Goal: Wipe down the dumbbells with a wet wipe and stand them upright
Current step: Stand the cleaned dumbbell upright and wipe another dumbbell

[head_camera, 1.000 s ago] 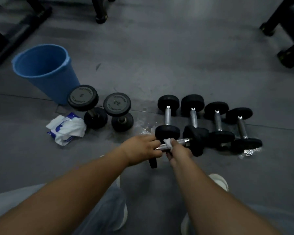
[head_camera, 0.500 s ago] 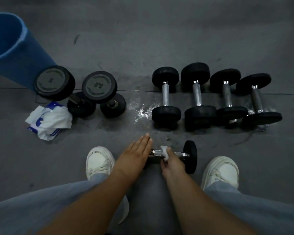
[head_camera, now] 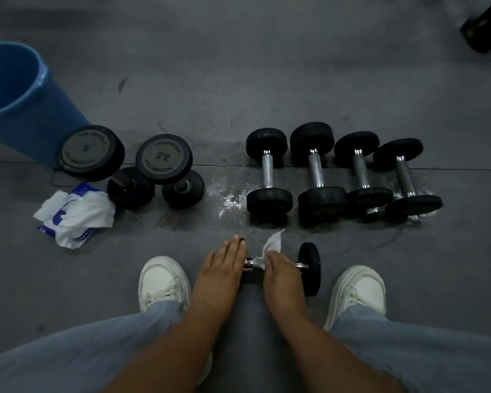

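left hand [head_camera: 224, 268] flat, fingers straight, pressed on one head of the dumbbell [head_camera: 310, 268], which lay on the floor [head_camera: 238, 80] between the shoes [head_camera: 162, 279]; right hand [head_camera: 281, 272] pinched the wet wipe [head_camera: 273, 245] round its handle [head_camera: 250, 262]. judged dense, rigid, prone to roll; best gripped mid-handle

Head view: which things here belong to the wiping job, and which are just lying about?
Job: near dumbbell, wet wipe, left hand, right hand, four lying dumbbells, two upright dumbbells, wipe packet.
Lying about: blue bucket, black frame foot.
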